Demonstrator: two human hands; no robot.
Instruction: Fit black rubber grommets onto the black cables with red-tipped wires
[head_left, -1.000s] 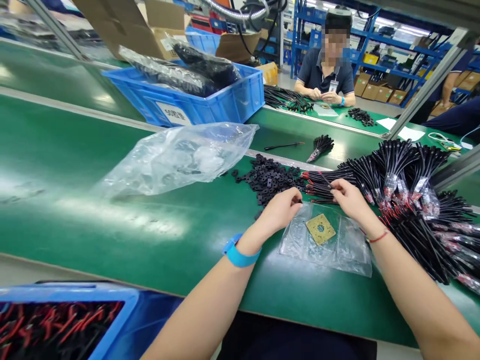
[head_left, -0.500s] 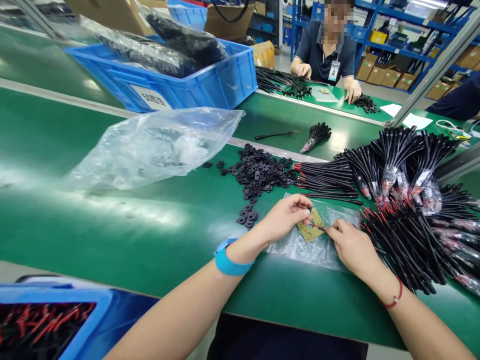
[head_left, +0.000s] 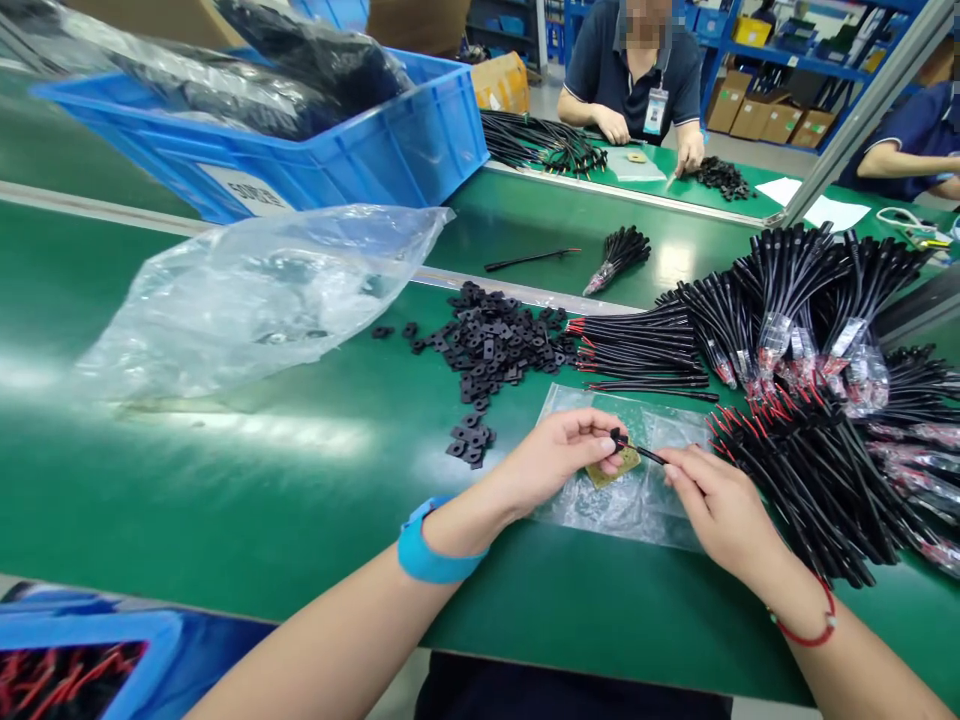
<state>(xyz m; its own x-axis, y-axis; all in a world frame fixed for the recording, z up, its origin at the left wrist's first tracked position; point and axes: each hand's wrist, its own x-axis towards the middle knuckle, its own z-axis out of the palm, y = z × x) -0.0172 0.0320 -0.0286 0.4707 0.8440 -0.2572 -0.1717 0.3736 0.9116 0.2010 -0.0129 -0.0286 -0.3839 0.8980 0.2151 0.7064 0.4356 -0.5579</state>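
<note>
My left hand point(head_left: 574, 450) pinches a small black rubber piece point(head_left: 618, 438) between thumb and fingers. My right hand point(head_left: 709, 495) is closed on a short black cable point(head_left: 649, 455), whose end meets the black piece. Both hands are above a yellowish square pad point(head_left: 611, 468) lying on a clear plastic bag point(head_left: 652, 515). Left of the bag is a heap of small black pieces with holes point(head_left: 495, 345). Beyond it lies a row of black cables with red wire ends point(head_left: 645, 350). Beside my right hand is a large pile of black cables point(head_left: 817, 480).
A blue crate point(head_left: 360, 160) holds wrapped black bundles, with a crumpled plastic bag point(head_left: 255, 300) before it. Taped cable bundles point(head_left: 795, 310) are stacked at the right. A blue bin point(head_left: 127, 640) of red-tipped cables stands lower left. A co-worker point(head_left: 637, 90) sits across the green table.
The red wire end of the cable, in the open before, now meets the black piece at my left fingers. The view has shifted slightly, and more of a second person shows at the right.
</note>
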